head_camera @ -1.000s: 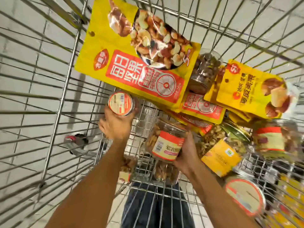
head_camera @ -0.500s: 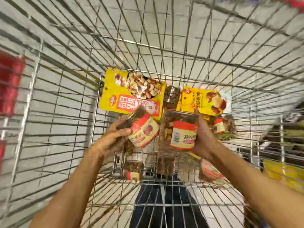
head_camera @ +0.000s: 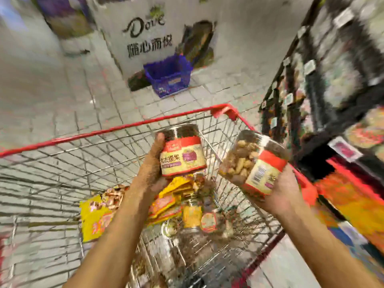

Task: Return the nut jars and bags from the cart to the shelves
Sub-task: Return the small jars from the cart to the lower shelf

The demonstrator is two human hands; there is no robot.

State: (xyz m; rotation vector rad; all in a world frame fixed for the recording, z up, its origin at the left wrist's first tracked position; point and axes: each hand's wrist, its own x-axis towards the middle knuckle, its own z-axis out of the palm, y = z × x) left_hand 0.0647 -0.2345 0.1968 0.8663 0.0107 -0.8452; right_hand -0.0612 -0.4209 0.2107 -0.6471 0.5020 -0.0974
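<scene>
Clear plastic is showing the nuts inside both jars that the person is holding above the red-rimmed wire shopping cart (head_camera: 124, 127). The left hand (head_camera: 152, 169) is gripping by its side a clear plastic jar of dark nuts with a red and cream label (head_camera: 184, 154), keeping it nearly upright over the middle of the basket. The right hand (head_camera: 284, 196) is cupping from below a second clear plastic jar of pale nuts with a red-banded label (head_camera: 253, 161), which is tilting toward ten o'clock, just inside the cart's rim at three o'clock.

Judging by this, the step in hand is the carry from cart to shelf: both jars are out of the basket and neither is placed yet. Dark store shelves with white price tags (head_camera: 332, 80) are standing at two o'clock, too blurred for me to tell which row is taking these jars. The next move is calling for a turn toward three o'clock, a search for the matching row, and each jar going down upright with its label facing out, probably one hand at a time.

Down in the cart, yellow nut bags (head_camera: 95, 217) are lying at seven o'clock of the hands and more jars (head_camera: 192, 217) at six o'clock, so much of the job is waiting.
</scene>
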